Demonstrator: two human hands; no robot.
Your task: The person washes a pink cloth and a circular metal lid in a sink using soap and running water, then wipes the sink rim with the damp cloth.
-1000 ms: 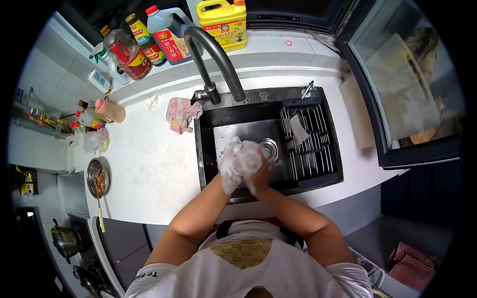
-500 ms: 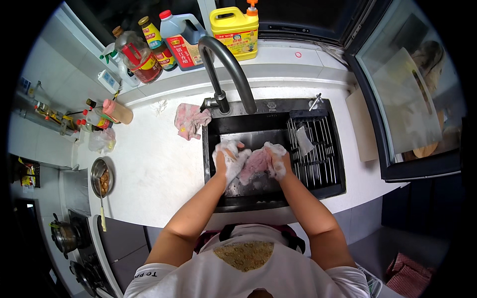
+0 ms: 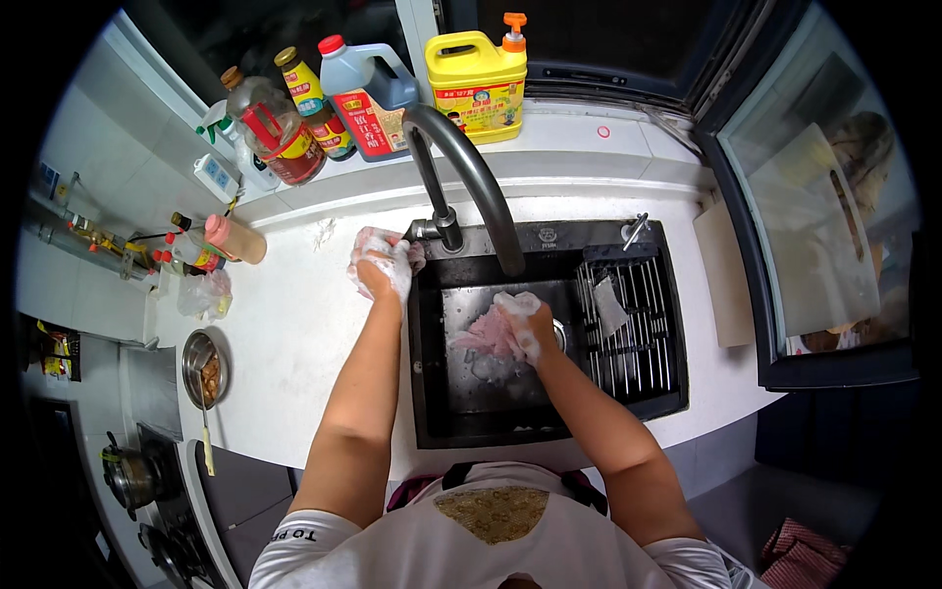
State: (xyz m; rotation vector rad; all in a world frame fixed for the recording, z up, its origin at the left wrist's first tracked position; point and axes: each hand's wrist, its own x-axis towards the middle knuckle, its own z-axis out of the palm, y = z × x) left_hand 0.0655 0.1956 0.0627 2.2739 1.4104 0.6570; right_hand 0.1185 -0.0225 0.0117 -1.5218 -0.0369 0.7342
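My left hand (image 3: 386, 271), coated in white suds, is on a pink cloth (image 3: 416, 258) on the counter, left of the faucet (image 3: 451, 177). Its fingers look closed on the bunched fabric, though foam partly covers them. Inside the black sink (image 3: 429, 393), my right hand (image 3: 527, 322) grips another pink cloth (image 3: 484, 337), which hangs out to the left of the fingers. Foam covers this hand too, and suds lie on the basin floor below. The curved dark spout reaches over the basin between my hands.
A black drying rack (image 3: 628, 344) with a small white packet (image 3: 609, 306) covers the sink's right side. Bottles and a yellow pump jug (image 3: 478, 93) line the sill. A metal pan (image 3: 199, 355) holding food sits left. An open window pane (image 3: 824, 226) juts in at right.
My left hand has left the sink and moved up and left onto the cloth by the faucet. My right hand, still holding its cloth, has shifted slightly left within the basin.
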